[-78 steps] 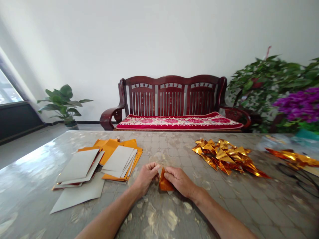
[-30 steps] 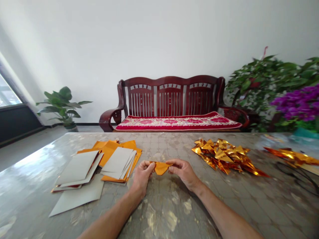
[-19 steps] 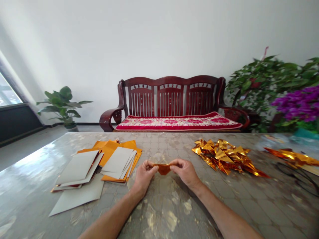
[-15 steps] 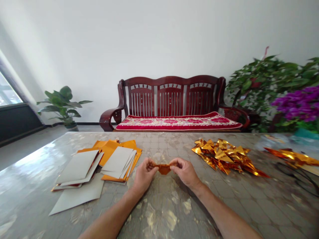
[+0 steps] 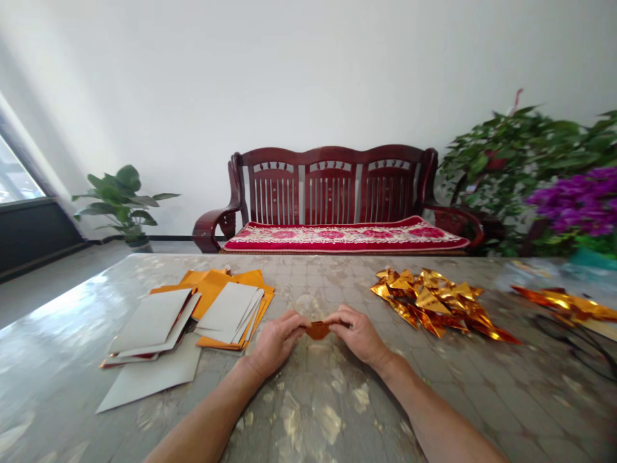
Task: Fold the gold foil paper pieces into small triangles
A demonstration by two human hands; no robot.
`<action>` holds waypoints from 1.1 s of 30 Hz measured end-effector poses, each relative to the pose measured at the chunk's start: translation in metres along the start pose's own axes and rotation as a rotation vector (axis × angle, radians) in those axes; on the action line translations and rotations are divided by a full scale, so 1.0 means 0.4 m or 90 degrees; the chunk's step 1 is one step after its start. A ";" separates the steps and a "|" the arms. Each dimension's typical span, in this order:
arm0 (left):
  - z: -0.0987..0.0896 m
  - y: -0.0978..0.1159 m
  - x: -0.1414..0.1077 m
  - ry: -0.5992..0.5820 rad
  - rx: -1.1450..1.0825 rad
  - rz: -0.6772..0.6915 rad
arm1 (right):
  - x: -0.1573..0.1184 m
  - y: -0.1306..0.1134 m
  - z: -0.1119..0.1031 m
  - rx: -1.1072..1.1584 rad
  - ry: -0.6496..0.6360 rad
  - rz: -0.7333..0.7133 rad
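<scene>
A small folded piece of orange foil paper [image 5: 317, 330] is held between both hands above the patterned table [image 5: 313, 399]. My left hand [image 5: 279, 339] pinches its left end, fingers closed. At the right end, my right hand [image 5: 355, 333] grips it between thumb and fingers. Left of the hands lie a stack of white and orange sheets [image 5: 231, 312] and another pile of pale sheets [image 5: 150, 325]. A heap of folded shiny gold foil pieces [image 5: 431, 299] rests to the right.
More gold foil [image 5: 573, 305] and a dark cable [image 5: 578, 344] lie at the far right, near clear plastic [image 5: 530, 273]. Beyond the table stands a wooden bench [image 5: 330, 186] with a red cover [image 5: 347, 236]. Potted plants flank it.
The fingers of my left hand have flattened and shifted over the foil's left end. Both hands are slightly closer together, and less of the foil shows between them.
</scene>
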State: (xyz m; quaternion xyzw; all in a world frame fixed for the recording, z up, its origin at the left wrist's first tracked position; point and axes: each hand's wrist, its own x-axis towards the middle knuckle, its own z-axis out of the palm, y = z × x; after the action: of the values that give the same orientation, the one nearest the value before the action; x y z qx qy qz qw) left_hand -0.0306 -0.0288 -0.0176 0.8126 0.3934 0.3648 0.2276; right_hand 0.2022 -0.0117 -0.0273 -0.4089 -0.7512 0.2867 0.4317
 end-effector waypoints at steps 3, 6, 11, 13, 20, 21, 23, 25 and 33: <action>-0.008 0.009 0.000 -0.034 0.019 -0.005 | -0.002 0.006 -0.005 -0.024 -0.022 -0.002; -0.012 0.011 0.000 -0.053 0.031 -0.009 | -0.005 0.005 -0.012 -0.059 -0.045 -0.013; -0.015 0.012 -0.002 -0.074 0.061 0.009 | -0.010 0.003 -0.026 -0.121 -0.081 -0.056; -0.015 0.014 -0.003 -0.083 0.080 0.010 | -0.011 0.003 -0.028 -0.135 -0.082 -0.065; -0.009 0.010 -0.005 -0.087 0.117 0.003 | -0.012 -0.003 -0.034 -0.187 -0.093 -0.142; -0.008 0.010 -0.005 -0.086 0.116 0.004 | -0.012 -0.004 -0.035 -0.204 -0.096 -0.158; -0.007 0.009 -0.004 -0.081 0.115 0.005 | -0.012 -0.001 -0.036 -0.238 -0.099 -0.185; -0.005 0.010 -0.003 -0.078 0.112 0.005 | -0.013 0.004 -0.035 -0.265 -0.101 -0.200; 0.007 0.001 -0.006 -0.060 0.119 -0.010 | -0.013 -0.010 -0.035 -0.284 -0.130 -0.221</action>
State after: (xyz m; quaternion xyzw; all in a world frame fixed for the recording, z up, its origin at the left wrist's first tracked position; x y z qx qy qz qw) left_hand -0.0293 -0.0312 -0.0202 0.8434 0.4211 0.2863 0.1717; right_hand 0.2145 -0.0172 -0.0199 -0.3280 -0.8940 0.0759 0.2957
